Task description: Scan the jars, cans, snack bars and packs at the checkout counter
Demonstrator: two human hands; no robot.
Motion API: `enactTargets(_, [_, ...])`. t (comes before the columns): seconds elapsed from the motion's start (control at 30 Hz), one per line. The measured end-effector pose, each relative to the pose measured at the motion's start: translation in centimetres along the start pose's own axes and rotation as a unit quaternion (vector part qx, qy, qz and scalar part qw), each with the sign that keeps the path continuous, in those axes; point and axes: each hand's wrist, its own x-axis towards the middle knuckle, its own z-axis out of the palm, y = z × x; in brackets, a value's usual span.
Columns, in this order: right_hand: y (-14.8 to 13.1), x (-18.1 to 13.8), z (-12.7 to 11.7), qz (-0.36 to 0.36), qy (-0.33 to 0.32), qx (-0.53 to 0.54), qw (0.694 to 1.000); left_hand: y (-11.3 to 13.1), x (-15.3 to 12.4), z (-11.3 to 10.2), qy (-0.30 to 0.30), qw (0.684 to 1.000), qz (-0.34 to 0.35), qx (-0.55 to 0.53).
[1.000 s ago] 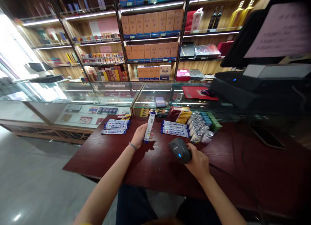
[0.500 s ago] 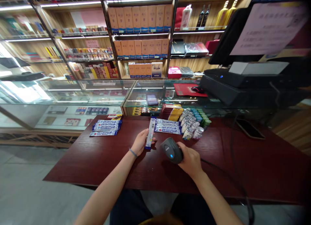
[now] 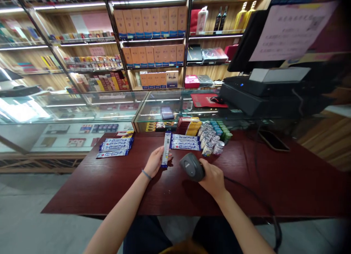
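Observation:
Between the fingers of my left hand (image 3: 154, 162) is a slim blue-and-white packet (image 3: 166, 150), held upright with a barcode facing up. My right hand (image 3: 214, 178) is wrapped round the grip of a black barcode scanner (image 3: 192, 167), its head pointing left toward the packet. Just beyond the held packet lies a row of similar blue-and-white packets (image 3: 185, 142). A second group of these packets (image 3: 114, 147) lies to the left on the dark red table (image 3: 109, 188). The scanner's cable runs off to the right.
Small cans (image 3: 211, 139) stand in rows beside stacked yellow-and-brown packs (image 3: 189, 126). A phone (image 3: 274, 140) lies at the right. Behind are a glass display counter (image 3: 115, 100), a red mouse pad (image 3: 204, 100), a monitor (image 3: 246, 38) and shelves of boxed goods (image 3: 153, 22).
The whole view has shifted a little, so most things appear further left. The blue light on the scanner has gone out. Both hands keep their holds.

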Motion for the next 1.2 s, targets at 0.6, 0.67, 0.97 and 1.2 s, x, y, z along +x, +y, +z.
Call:
enactTargets(0.6, [3.4, -0.4, -1.2, 0.201, 0.109, -0.109, 0.967, -1.8, 3.0, 3.7, -0.131, 0.530, 0.366, 0.754])
enactTargets(0.67, [3.6, -0.5, -1.2, 0.217, 0.113, -0.116, 0.963, -2.4, 3.7, 4.2, -0.125, 0.514, 0.368, 0.765])
enactTargets(0.97, [3.5, -0.3, -1.4, 0.209, 0.127, -0.114, 0.963, -3.2, 5.7, 5.6, -0.100, 0.519, 0.393, 0.753])
enactTargets(1.2, [3.4, -0.4, -1.4, 0.213, 0.115, -0.121, 0.963, -4.0, 6.1, 5.7, -0.087, 0.549, 0.402, 0.728])
